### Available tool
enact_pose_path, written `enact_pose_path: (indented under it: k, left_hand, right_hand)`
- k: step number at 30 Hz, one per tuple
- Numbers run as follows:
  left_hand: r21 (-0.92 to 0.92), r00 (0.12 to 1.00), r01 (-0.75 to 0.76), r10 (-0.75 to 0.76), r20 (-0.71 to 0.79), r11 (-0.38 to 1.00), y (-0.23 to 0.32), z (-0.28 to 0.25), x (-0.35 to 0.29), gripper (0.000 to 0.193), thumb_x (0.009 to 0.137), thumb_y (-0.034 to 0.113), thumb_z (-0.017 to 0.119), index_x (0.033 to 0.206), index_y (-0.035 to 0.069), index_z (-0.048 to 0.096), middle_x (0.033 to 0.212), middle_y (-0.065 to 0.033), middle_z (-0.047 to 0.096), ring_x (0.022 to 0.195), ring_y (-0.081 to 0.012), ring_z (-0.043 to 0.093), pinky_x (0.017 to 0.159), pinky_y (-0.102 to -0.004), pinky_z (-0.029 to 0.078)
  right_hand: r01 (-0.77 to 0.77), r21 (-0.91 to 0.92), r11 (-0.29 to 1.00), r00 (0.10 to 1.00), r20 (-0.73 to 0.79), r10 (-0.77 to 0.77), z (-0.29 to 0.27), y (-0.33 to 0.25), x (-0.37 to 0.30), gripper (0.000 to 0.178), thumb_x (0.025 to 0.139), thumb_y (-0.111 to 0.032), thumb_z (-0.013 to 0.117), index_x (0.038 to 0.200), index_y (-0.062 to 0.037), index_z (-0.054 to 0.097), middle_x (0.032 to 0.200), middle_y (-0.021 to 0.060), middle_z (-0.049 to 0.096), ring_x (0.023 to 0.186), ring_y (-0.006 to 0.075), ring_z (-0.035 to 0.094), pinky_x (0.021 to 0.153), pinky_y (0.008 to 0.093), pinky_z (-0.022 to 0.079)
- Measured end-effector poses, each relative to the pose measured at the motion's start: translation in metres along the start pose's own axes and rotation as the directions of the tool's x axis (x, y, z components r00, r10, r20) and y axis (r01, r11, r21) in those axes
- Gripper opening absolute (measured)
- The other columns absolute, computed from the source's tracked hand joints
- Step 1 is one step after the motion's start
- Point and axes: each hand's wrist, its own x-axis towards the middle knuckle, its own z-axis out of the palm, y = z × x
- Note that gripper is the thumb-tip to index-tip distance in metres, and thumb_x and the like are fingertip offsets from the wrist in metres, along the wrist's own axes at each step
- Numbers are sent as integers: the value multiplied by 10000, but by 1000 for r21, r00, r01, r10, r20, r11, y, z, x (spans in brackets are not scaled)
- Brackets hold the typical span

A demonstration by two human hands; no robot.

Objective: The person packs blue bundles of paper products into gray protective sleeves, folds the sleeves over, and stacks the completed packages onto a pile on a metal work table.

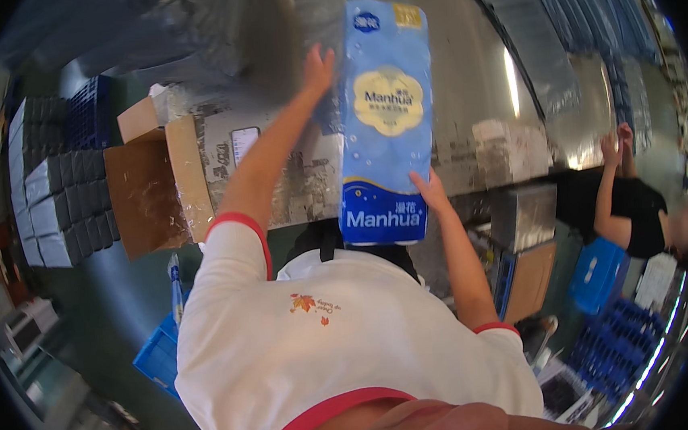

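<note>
A long light-blue plastic-wrapped pack of tissue rolls [387, 151] stretches over the near edge of the metal worktable [459, 36], its dark-blue end toward me. My right hand [431, 189] grips the pack's right side near that end, thumb on top and the other fingers mostly hidden. My left hand [319, 70] is beside the far left side of the pack, slightly blurred, fingers apart. It appears to hold nothing, and a narrow gap shows between it and the wrapper.
An open cardboard box [144, 194] stands at the table's left, near a phone [245, 142]. Grey wrapped bundles [68, 196] are stacked farther left. At right, a co-worker in black [626, 201] has both hands raised by the table. Blue crates [599, 276] sit below.
</note>
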Motion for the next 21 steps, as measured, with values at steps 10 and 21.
enact_pose_path:
  k: [10, 21]
  left_hand:
    - [-78, 978, -73, 87, 190, 994, 2, 57, 95, 463, 795, 402, 418, 1059, 29, 493, 1051, -173, 502, 973, -285, 466, 834, -332, 341]
    - [-536, 890, 346, -88, 448, 771, -59, 13, 41, 330, 858, 256, 331, 973, 21, 532, 913, -33, 553, 854, -116, 482, 773, -238, 363]
  right_hand:
    - [-117, -260, 959, 983, 109, 149, 6, 9, -58, 456, 742, -223, 590, 1105, 0, 430, 986, 116, 545, 869, 162, 509, 780, 283, 397]
    - [549, -711, 439, 758, 201, -621, -53, -51, 134, 174, 747, -168, 521, 854, -36, 558, 843, 119, 559, 768, 294, 501, 693, 362, 397]
